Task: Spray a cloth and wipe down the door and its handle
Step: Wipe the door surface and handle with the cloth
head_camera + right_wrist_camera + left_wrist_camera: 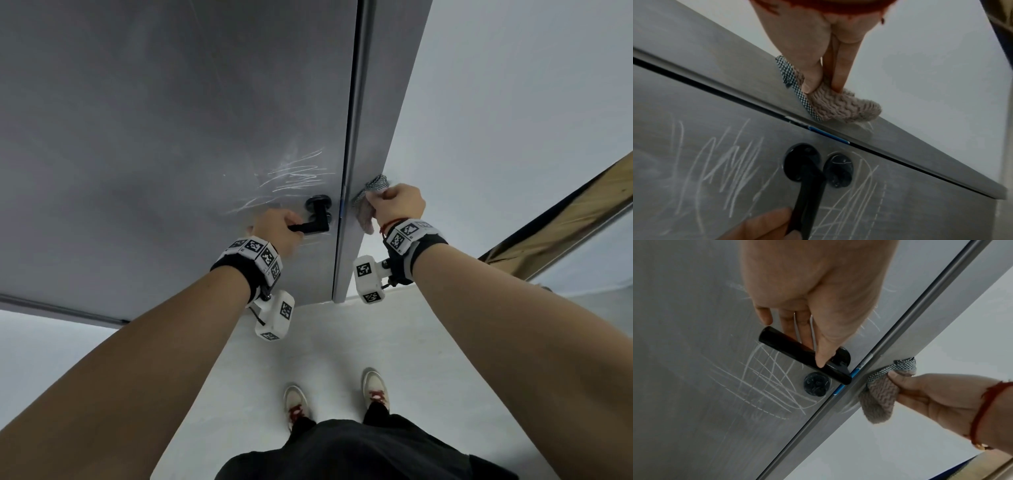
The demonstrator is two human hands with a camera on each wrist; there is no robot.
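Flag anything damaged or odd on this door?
Yes: pale scribble-like scratch marks cover the grey door face around the black lever handle and the round lock plate. A blue strip shows at the door edge beside the handle; what it is, I cannot tell.

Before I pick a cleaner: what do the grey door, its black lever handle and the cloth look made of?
Grey door: likely brushed metal or laminate; matt sheen, pale scratches. Black lever handle: glossy, coated metal or plastic, can't tell which. Beige cloth in the right hand: fluffy knitted-looking textile, checked mesh backing.
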